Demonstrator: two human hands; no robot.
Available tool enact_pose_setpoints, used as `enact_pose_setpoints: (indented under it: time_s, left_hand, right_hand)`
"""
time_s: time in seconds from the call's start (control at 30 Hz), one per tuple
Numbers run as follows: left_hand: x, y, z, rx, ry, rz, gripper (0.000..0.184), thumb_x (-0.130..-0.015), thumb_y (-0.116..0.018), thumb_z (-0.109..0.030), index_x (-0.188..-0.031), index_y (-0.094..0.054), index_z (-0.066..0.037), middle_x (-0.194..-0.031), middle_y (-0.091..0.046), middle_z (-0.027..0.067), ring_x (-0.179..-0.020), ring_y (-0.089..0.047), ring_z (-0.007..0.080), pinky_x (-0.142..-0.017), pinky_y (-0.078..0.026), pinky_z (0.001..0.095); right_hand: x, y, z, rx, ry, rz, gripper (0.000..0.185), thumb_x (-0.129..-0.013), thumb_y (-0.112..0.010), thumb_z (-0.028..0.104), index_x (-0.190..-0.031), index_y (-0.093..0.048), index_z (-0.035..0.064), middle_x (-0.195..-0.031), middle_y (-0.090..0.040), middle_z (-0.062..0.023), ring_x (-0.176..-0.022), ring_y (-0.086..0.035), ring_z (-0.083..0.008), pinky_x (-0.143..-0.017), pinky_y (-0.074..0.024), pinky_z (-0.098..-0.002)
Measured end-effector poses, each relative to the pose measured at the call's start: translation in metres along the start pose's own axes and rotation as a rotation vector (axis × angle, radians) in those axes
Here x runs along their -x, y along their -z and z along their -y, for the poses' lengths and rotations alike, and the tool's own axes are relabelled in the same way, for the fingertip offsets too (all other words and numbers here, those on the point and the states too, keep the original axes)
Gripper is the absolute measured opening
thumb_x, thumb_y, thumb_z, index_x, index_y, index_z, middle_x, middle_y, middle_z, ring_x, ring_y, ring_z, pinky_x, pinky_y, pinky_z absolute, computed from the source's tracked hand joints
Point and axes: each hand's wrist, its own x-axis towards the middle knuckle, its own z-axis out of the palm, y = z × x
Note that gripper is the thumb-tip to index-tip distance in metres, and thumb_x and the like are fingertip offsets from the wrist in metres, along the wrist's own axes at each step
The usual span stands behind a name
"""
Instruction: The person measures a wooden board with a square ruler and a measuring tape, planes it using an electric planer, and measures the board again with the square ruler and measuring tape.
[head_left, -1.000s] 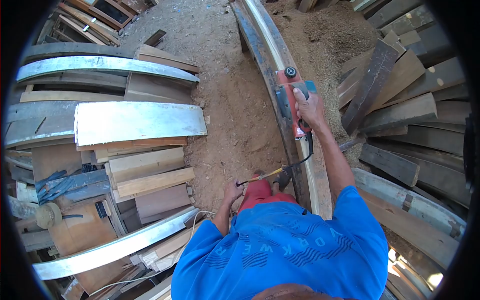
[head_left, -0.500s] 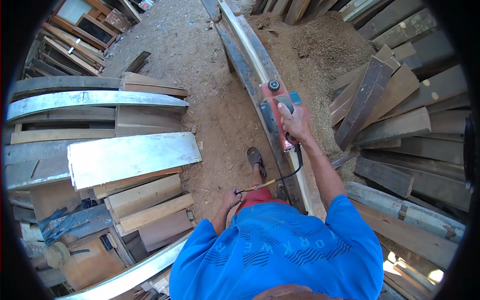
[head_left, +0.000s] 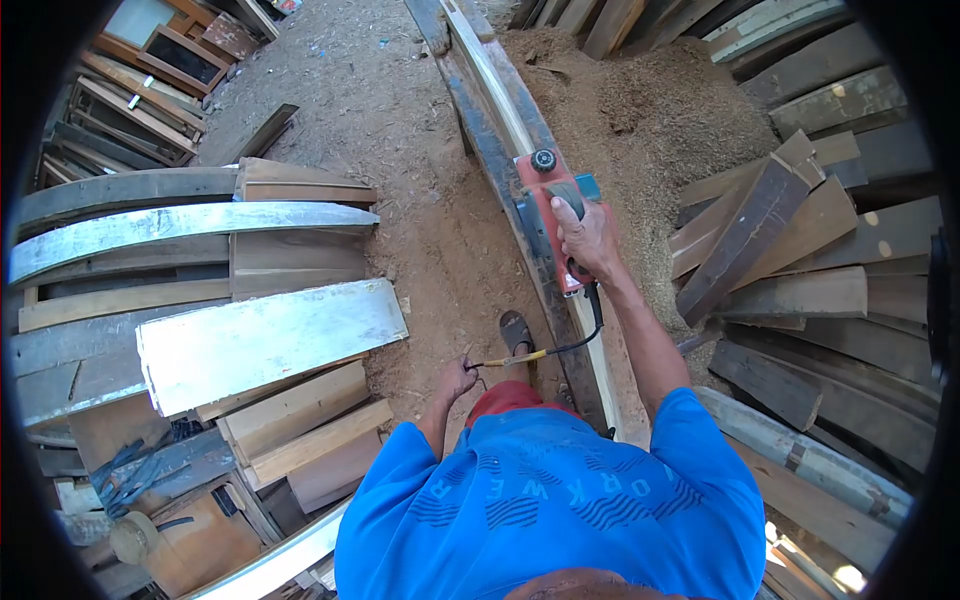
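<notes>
Right fingers grasp the planer, directly beneath them on the timber; left fingers, well apart, hold its cord. Planing seems in hand; a stroke would call for even pressure and slack cord.

A carpentry workshop is occupying a floor of bare earth. A planer is sitting on a pale strip laid along a narrow bench, and sawdust is lying just beside it. Boards are forming stacks along the left side, some whitish, some brown; planks are filling the right side, several crossing others at angles. At the upper left, near the dark curved edge of the view, frames are crowding together, possibly doors or windows.
</notes>
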Motion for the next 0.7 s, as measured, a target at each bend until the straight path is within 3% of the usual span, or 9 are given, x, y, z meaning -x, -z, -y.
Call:
enact_pose_setpoints:
  time_s: [0.3, 0.4, 0.5, 0.6, 0.7]
  left_hand:
    - [-0.024, 0.027, -0.029, 0.039, 0.002, 0.014, 0.028, -0.085, -0.065, -0.029, -0.100, -0.067, -0.006, -0.086, -0.070, 0.0203, -0.084, -0.069, 0.0364, -0.074, -0.053, 0.0461]
    - [-0.033, 0.039, -0.042, 0.034, 0.084, 0.112, 0.034, -0.084, -0.064, -0.032, -0.107, -0.069, -0.008, -0.102, -0.072, 0.0234, -0.101, -0.069, 0.0408, -0.089, -0.054, 0.0483]
    - [-0.052, 0.040, -0.045, 0.013, 0.007, 0.194, 0.044, -0.085, -0.066, -0.036, -0.120, -0.067, -0.009, -0.110, -0.071, 0.0236, -0.108, -0.067, 0.0401, -0.094, -0.053, 0.0474]
    - [-0.072, 0.046, -0.061, -0.019, -0.092, 0.180, 0.058, -0.086, -0.068, -0.037, -0.135, -0.059, -0.009, -0.123, -0.067, 0.0233, -0.115, -0.064, 0.0395, -0.101, -0.050, 0.0461]
    - [-0.110, 0.049, -0.085, 0.141, -0.096, 0.076, 0.066, -0.086, -0.069, -0.035, -0.143, -0.051, -0.006, -0.132, -0.063, 0.0241, -0.121, -0.061, 0.0393, -0.104, -0.048, 0.0452]
  right_hand:
    - [-0.057, -0.014, 0.014, -0.043, -0.014, 0.007, 0.053, -0.097, -0.063, 0.054, -0.091, -0.068, 0.0019, -0.061, -0.059, 0.0000, -0.050, -0.055, -0.0094, -0.046, -0.0455, -0.0295]
    - [-0.073, -0.019, 0.022, -0.028, -0.003, 0.008, 0.052, -0.097, -0.064, 0.054, -0.091, -0.069, 0.0023, -0.061, -0.059, 0.0001, -0.050, -0.055, -0.0091, -0.046, -0.0452, -0.0292]
    - [-0.087, -0.024, 0.031, -0.040, -0.011, 0.009, 0.052, -0.097, -0.064, 0.054, -0.092, -0.069, 0.0024, -0.062, -0.059, 0.0003, -0.051, -0.055, -0.0087, -0.046, -0.0448, -0.0289]
    - [-0.104, -0.031, 0.034, -0.058, -0.024, 0.006, 0.052, -0.097, -0.064, 0.054, -0.096, -0.070, 0.0024, -0.062, -0.059, 0.0006, -0.051, -0.055, -0.0084, -0.046, -0.0443, -0.0288]
    - [-0.122, -0.035, 0.036, -0.065, -0.065, 0.008, 0.052, -0.097, -0.064, 0.055, -0.101, -0.070, 0.0028, -0.063, -0.059, 0.0007, -0.051, -0.055, -0.0082, -0.046, -0.0440, -0.0285]
